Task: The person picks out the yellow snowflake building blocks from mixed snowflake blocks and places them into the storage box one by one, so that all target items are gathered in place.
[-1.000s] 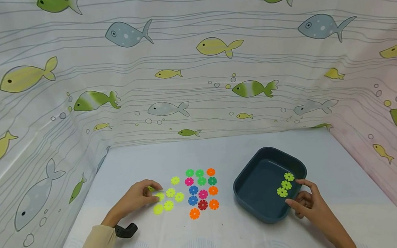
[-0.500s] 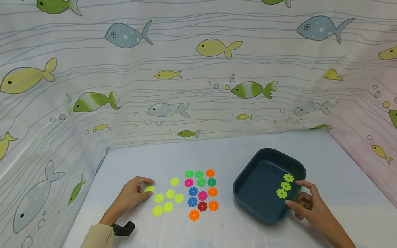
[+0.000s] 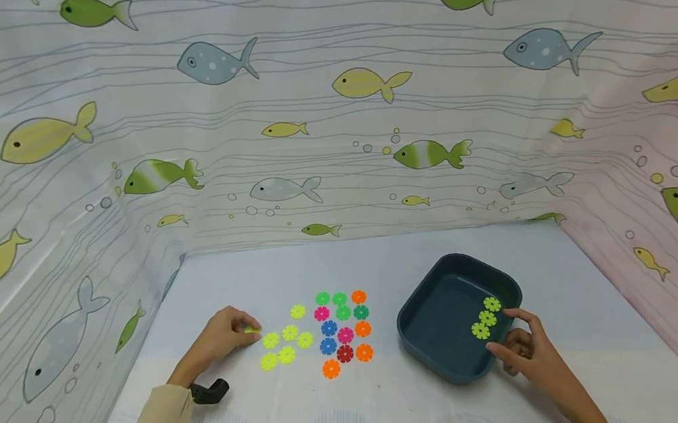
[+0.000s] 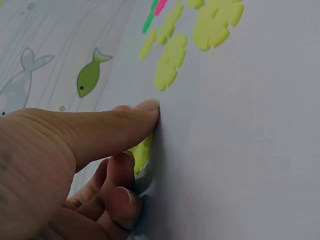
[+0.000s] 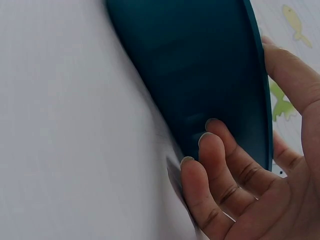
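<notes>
My left hand (image 3: 221, 334) is low over the table, left of a loose group of yellow notched discs (image 3: 290, 332). It pinches one yellow disc (image 4: 142, 156), mostly covered by the thumb in the left wrist view. On the right, my right hand (image 3: 528, 348) holds a dark blue tray (image 3: 411, 344) at its near right rim. The right wrist view has several fingertips (image 5: 212, 145) against the tray's outer wall. Three yellow-green discs (image 3: 487, 318) lie in a row inside the tray, along the side by my right hand.
Between the yellow discs and the tray lie orange discs (image 3: 364, 353), green discs (image 3: 339, 299), blue discs (image 3: 328, 328), pink discs (image 3: 345, 335) and a dark red disc (image 3: 344, 354). A fish-printed sheet (image 3: 334, 157) walls the back and sides of the white table (image 3: 395, 417).
My left hand has drawn back slightly to the left, away from the group, with a yellow disc between its fingers. My right hand keeps its hold on the tray.
</notes>
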Motion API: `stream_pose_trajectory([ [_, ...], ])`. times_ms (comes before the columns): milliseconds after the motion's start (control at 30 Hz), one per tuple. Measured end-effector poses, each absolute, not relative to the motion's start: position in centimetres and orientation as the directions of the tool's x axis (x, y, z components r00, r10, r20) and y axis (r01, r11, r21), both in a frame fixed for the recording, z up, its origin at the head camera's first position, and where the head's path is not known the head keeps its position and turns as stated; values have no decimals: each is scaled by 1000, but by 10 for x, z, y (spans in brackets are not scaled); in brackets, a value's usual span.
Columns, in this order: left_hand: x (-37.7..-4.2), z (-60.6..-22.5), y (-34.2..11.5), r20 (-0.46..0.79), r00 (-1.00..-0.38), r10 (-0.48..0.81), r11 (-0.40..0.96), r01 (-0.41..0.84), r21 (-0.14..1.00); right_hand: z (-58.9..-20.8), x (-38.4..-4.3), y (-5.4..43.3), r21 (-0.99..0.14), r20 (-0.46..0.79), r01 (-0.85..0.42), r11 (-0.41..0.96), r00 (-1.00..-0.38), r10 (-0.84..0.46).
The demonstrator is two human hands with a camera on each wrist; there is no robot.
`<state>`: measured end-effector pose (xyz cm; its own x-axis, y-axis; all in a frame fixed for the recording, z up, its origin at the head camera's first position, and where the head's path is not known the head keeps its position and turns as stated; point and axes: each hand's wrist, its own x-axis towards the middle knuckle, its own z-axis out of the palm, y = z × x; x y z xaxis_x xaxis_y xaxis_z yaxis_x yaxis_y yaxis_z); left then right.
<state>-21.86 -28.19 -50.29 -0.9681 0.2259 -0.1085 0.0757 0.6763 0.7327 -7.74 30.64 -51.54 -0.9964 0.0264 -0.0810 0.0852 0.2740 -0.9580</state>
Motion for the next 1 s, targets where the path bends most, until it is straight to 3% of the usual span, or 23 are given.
stream_pose_trajectory([
  [567, -221, -500, -281, -110, -972, 209, 707, 73, 704, -515, -76, 305, -961, -75, 80, 263, -997, 29],
  [800, -225, -501, -285, -114, -955, 274, 666, 103, 739, -515, -77, 305, -958, -79, 84, 273, -996, 30],
  [1000, -225, -501, -285, -168, -940, 297, 573, 35, 819, -515, -76, 305, -958, -78, 83, 274, -997, 27],
])
